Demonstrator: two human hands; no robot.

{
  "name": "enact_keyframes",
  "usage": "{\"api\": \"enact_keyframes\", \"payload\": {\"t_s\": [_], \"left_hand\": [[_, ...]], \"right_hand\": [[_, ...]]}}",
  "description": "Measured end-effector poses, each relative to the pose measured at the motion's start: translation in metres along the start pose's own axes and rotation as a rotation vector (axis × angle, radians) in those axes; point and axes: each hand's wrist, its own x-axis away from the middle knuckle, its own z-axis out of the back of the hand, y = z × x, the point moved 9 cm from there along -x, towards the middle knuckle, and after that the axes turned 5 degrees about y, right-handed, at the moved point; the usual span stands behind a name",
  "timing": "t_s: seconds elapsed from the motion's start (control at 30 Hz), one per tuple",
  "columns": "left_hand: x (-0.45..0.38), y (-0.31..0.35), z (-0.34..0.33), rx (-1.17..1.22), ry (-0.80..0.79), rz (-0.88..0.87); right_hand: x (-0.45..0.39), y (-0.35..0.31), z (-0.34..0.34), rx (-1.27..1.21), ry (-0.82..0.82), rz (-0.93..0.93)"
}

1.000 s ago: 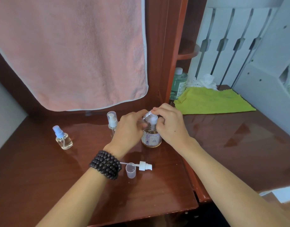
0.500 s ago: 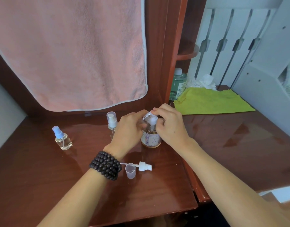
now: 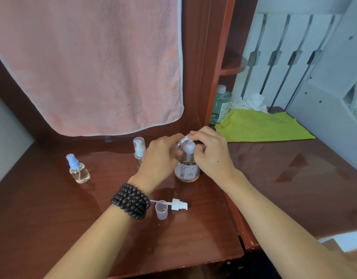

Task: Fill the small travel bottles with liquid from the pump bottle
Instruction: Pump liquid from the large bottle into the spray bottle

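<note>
A clear pump bottle (image 3: 186,171) with a pale label stands on the wooden desk (image 3: 193,238), a little liquid in its base. My left hand (image 3: 159,158) grips a small clear travel bottle (image 3: 182,141), tilted with its threaded open neck against the white pump head (image 3: 189,147). My right hand (image 3: 210,156) curls round the pump head, fingertips on its top. A travel bottle with a blue sprayer (image 3: 79,170) stands to the left. Another travel bottle (image 3: 139,150), with a white pump under a clear cap, stands just behind my left hand.
A loose white pump top with its tube (image 3: 178,204) and a small clear cap (image 3: 161,210) lie near my left wrist. A pink towel (image 3: 89,65) hangs behind. On the lower desk to the right lie a green cloth (image 3: 260,125), a green bottle (image 3: 222,103) and white tissue (image 3: 252,101).
</note>
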Motion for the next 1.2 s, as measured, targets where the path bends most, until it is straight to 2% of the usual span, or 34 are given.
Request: {"api": "enact_keyframes", "payload": {"t_s": [0.77, 1.2], "left_hand": [[0.0, -0.005, -0.005, 0.0, -0.009, 0.009], [-0.002, 0.001, 0.005, 0.007, 0.013, 0.002]], "right_hand": [[0.001, -0.001, -0.005, 0.015, -0.03, 0.007], [-0.001, -0.002, 0.002, -0.006, 0.014, 0.029]]}}
